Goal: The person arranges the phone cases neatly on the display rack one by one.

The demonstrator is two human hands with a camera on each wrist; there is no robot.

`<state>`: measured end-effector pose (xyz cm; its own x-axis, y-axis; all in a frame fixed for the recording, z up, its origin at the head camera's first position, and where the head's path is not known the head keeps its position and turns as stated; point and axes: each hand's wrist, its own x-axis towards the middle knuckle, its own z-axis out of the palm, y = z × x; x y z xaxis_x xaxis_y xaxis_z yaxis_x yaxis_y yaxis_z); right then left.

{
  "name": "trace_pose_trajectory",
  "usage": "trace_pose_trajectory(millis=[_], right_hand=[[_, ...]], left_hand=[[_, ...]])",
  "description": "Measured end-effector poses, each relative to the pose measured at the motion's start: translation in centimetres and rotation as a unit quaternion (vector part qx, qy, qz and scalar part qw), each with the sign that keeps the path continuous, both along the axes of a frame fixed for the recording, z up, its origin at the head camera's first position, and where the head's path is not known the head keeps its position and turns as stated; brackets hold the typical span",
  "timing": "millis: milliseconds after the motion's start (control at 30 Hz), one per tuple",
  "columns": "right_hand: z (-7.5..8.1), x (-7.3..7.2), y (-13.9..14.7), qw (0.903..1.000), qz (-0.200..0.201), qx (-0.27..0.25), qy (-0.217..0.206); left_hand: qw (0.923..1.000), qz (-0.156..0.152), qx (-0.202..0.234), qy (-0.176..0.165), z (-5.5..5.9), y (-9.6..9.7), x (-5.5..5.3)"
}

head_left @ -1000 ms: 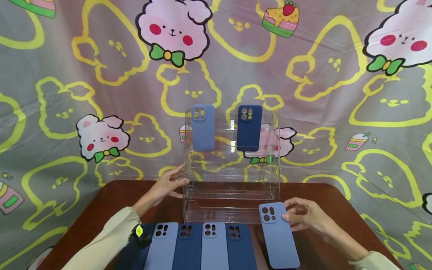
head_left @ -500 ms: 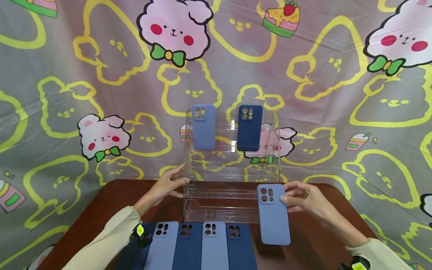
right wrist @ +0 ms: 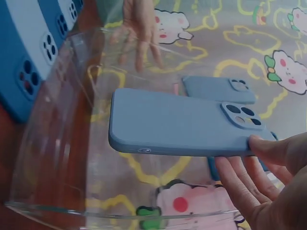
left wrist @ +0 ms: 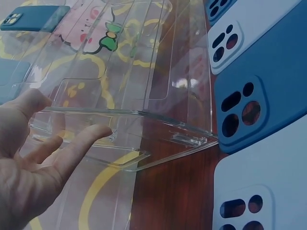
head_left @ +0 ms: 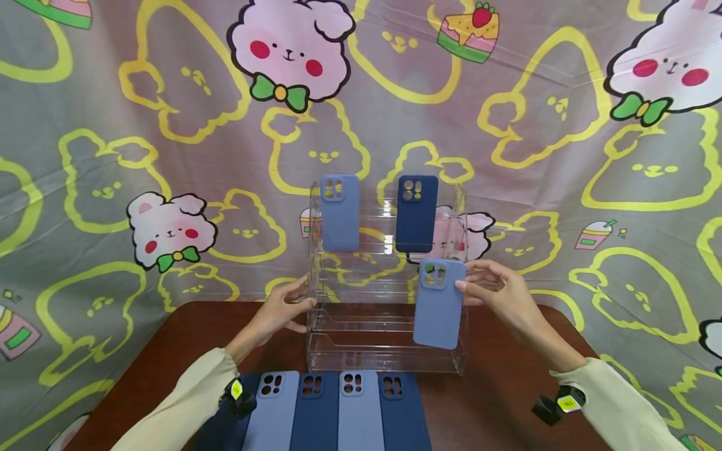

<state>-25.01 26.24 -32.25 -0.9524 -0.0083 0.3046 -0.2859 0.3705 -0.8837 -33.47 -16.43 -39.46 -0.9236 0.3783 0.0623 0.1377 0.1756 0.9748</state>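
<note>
Right grip (head_left: 502,291): thumb and fingers pinching one light blue phone case (head_left: 440,307) by its upper right edge; case raised to the grip's left, slightly tilted, contact with rack uncertain. Behind that case: one clear tiered rack (head_left: 366,362). Above and left of the right grip, upright on the rack: one pale case (head_left: 340,219), one navy case (head_left: 416,222). Left grip (head_left: 279,310): released, fingers spread at the rack's left side. Below, between both grips: row of alternating cases (head_left: 359,416) on brown bench (head_left: 496,388). Beyond both grips: patterned cloth (head_left: 389,125).
</note>
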Motion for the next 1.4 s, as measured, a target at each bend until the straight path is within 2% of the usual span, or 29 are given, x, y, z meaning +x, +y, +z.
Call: trace_pose_trajectory(millis=[133, 300, 467, 700, 800, 867, 1100, 1267, 1400], right_hand=[[0.7, -1.0, -0.2, 0.9986, 0.01, -0.036, 0.037], [1.7, -1.9, -0.2, 0.9962, -0.004, -0.05, 0.072], [2.4, -3.0, -0.8, 0.995, -0.005, -0.059, 0.081], [1.9, -5.2, -3.1, 0.9939, 0.013, -0.075, 0.08], [1.8, -6.2, -4.2, 0.9929, 0.02, -0.081, 0.085], [2.1, -6.8, -5.0, 0.9918, 0.029, -0.086, 0.09], [3.4, -8.5, -7.0, 0.9901, 0.035, -0.042, 0.129], [4.1, -9.5, -7.7, 0.9859, 0.051, -0.058, 0.149], [4.5, -9.9, -8.4, 0.9851, 0.064, -0.073, 0.142]], left_hand=[[1.0, 0.0, -0.004, -0.001, 0.1, 0.2, 0.0], [0.9999, -0.006, -0.012, 0.001, 0.5, 0.5, -0.3], [0.9998, -0.02, -0.009, 0.003, 0.6, 0.4, -0.4], [0.9999, 0.004, -0.011, -0.007, -0.1, -0.3, 0.3], [1.0, 0.004, -0.007, -0.004, -0.4, -0.4, 0.5], [0.9999, 0.008, -0.008, 0.0, -0.5, -0.4, 0.6], [0.9996, 0.02, -0.018, 0.005, 0.2, -0.3, 0.7], [0.9998, 0.01, -0.012, 0.007, 0.2, 0.0, 0.6], [1.0, 0.004, -0.005, 0.005, 0.1, 0.1, 0.5]])
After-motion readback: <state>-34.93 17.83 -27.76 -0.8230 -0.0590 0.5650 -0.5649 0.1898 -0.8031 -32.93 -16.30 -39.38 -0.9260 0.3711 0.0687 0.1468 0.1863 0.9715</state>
